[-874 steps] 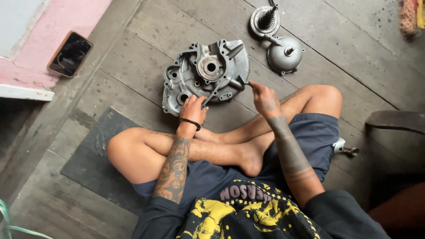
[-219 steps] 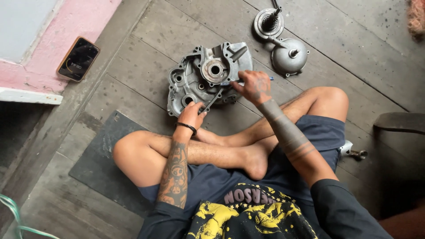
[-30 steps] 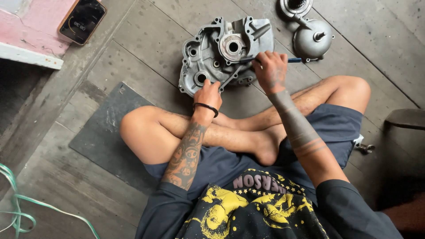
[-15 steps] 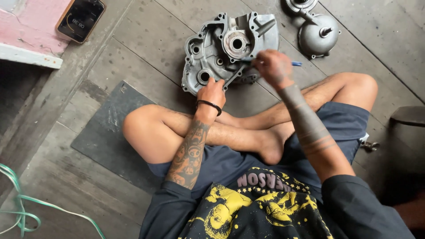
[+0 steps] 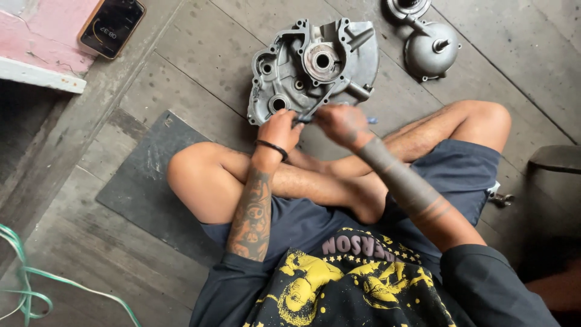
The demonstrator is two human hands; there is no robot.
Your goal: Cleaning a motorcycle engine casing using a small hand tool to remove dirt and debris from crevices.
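A grey metal engine casing [image 5: 315, 66] lies flat on the wooden floor in front of my crossed legs. My left hand [image 5: 278, 128] sits at its near edge, fingers closed around a thin dark tool [image 5: 301, 119]. My right hand [image 5: 342, 121] is right beside it, almost touching, and is closed on a blue-handled tool whose blue end [image 5: 370, 120] sticks out to the right. Both hands hover over the casing's near rim. What the tool tips touch is hidden by my fingers.
A round metal cover [image 5: 431, 51] and another metal part [image 5: 405, 7] lie behind the casing on the right. A phone [image 5: 112, 27] rests on a pink ledge at top left. A dark mat [image 5: 151, 175], a green cord [image 5: 24, 284] and a small metal piece [image 5: 501, 197] are around me.
My right hand has moved left from the casing's right edge and now meets my left hand at the near rim. My left hand has stayed in place.
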